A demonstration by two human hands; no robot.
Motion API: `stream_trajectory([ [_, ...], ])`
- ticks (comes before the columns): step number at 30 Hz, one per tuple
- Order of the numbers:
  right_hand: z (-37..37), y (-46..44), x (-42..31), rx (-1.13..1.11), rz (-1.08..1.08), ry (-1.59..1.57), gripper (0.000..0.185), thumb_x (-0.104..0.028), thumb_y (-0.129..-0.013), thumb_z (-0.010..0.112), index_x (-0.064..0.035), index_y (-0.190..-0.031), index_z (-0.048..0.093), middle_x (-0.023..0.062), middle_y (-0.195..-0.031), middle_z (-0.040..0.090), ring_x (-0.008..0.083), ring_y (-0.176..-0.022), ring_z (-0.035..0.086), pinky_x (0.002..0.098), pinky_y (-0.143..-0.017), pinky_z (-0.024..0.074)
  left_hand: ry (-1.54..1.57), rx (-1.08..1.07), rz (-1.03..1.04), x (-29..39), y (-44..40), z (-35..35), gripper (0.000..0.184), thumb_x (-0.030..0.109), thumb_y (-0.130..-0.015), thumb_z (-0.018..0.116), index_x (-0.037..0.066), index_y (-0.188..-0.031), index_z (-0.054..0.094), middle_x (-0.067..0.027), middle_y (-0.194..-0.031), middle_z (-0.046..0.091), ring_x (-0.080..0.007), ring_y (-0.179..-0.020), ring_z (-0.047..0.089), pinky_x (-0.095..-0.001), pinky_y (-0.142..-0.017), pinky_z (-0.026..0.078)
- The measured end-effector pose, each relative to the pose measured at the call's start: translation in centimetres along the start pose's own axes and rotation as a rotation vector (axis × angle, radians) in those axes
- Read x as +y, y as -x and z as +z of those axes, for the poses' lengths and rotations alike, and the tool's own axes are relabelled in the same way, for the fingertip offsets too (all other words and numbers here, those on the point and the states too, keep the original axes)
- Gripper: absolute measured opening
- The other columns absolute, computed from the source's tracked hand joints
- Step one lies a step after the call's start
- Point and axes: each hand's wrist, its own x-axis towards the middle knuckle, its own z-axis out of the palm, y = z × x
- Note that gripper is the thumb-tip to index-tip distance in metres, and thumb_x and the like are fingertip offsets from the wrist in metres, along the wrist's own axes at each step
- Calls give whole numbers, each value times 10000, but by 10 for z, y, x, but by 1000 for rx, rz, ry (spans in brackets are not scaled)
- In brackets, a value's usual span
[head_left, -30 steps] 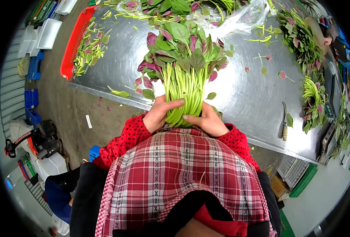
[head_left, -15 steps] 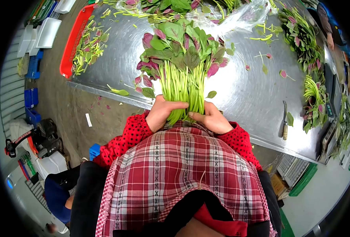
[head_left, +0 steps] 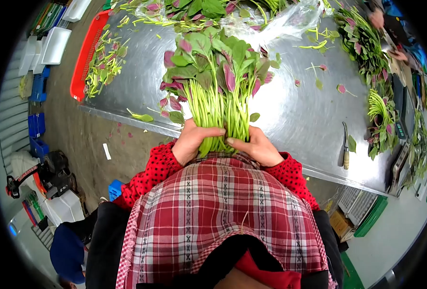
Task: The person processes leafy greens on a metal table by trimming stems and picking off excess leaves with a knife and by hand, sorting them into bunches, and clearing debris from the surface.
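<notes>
A thick bunch of red-and-green amaranth [head_left: 218,96] lies at the front edge of the metal table [head_left: 300,115], its leaves pointing away from me and its stem ends close to my apron. My left hand [head_left: 193,140] is wrapped round the stems on the left side, thumb across the front. On the right side, my right hand [head_left: 258,146] grips the stems the same way. The two thumbs nearly meet at the middle of the bunch, and the fingers behind it are hidden.
A curved knife [head_left: 346,149] with a wooden handle lies at the right. More bunches [head_left: 360,43] line the right edge, where another person's hands [head_left: 397,55] show. Behind my bunch are a plastic bag [head_left: 281,21] and loose greens. A red basket [head_left: 81,67] holds trimmings at the left.
The bunch's leafy top has spread and shifted slightly left, with a gap between the stems. Both my hands keep their hold. Another person's hands have come further into view at the upper right.
</notes>
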Motion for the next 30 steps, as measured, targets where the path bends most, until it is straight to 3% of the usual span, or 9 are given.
stream_trajectory([
  [8,-2,-17,-7,-16,-6,120,311,-130,-859,677,25,-1122,618,73,-1022,678,137,-905,614,285,-828,482,98,4,-45,7,-1,6,322,-46,-775,619,-59,-1096,607,-117,-994,671,-186,-846,650,-306,-767,522],
  [12,0,-20,1,73,-28,456,271,-53,-837,601,23,-1096,624,80,-978,687,153,-857,628,298,-788,495,-106,57,-25,13,0,6,238,-39,-780,620,-63,-1016,637,-104,-934,675,-174,-791,649,-288,-699,514],
  [15,0,-19,0,146,-98,423,250,-51,-832,583,48,-1060,615,96,-927,685,168,-823,630,306,-776,495,-112,130,-26,15,2,10,217,-26,-794,620,-64,-1007,630,-103,-893,671,-168,-751,647,-288,-649,516],
  [18,-4,-25,-4,46,-60,77,242,-77,-840,576,71,-1032,581,105,-843,671,168,-790,625,324,-731,498,119,99,-39,26,4,17,171,-23,-780,650,-72,-943,633,-115,-847,667,-181,-682,643,-281,-613,510],
  [21,0,-35,2,-8,-73,-1,247,-92,-858,564,79,-1034,537,160,-808,651,227,-784,635,357,-720,496,63,42,-23,37,4,19,244,0,-782,674,-61,-1013,623,-114,-902,674,-175,-765,654,-284,-676,524],
  [23,6,-38,10,197,-210,780,244,-90,-883,543,69,-1065,507,212,-859,639,315,-778,633,397,-705,495,-168,90,79,28,-3,18,265,-38,-745,696,-53,-1003,638,-91,-908,679,-156,-776,648,-276,-690,520],
  [26,2,-36,1,112,-249,847,253,-108,-898,542,60,-1082,497,255,-894,620,394,-753,613,432,-698,496,-310,79,72,27,-9,10,274,-57,-731,694,-48,-1000,646,-82,-924,681,-147,-784,643,-273,-698,518],
  [28,-10,-33,-13,67,-243,678,242,-143,-918,539,43,-1070,511,184,-830,639,324,-703,632,415,-650,505,-394,107,140,28,-13,-1,276,-66,-722,689,-41,-993,641,-78,-900,677,-154,-764,641,-276,-682,516],
  [30,-26,-29,-22,20,39,220,195,-169,-940,527,15,-1005,537,87,-746,614,206,-677,621,349,-612,500,-320,76,97,48,-11,-9,278,-56,-709,695,-30,-978,634,-66,-847,667,-155,-721,633,-281,-659,511],
])
